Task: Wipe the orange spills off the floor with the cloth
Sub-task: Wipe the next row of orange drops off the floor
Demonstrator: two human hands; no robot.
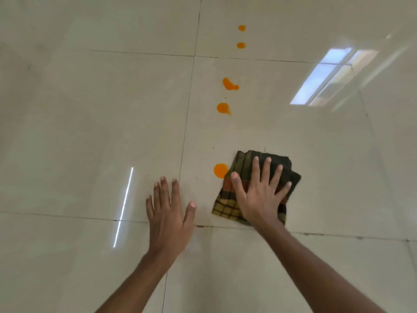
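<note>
A folded checked cloth (228,202), dark green, yellow and brown, lies flat on the pale tiled floor. My right hand (259,195) presses down on it with fingers spread. The cloth's left edge touches the nearest orange spill (220,170), a round blob. Further away, in a line going up the view, lie more orange spills: a round one (223,108), an elongated one (229,84), two small dots (241,45) (242,28) and a tiny speck (212,147). My left hand (168,213) rests flat on the floor, fingers apart, to the left of the cloth, holding nothing.
Glossy cream floor tiles (90,132) with thin grout lines fill the view. A window's reflection (327,77) shines at the upper right and a bright light streak (123,206) lies left of my left hand.
</note>
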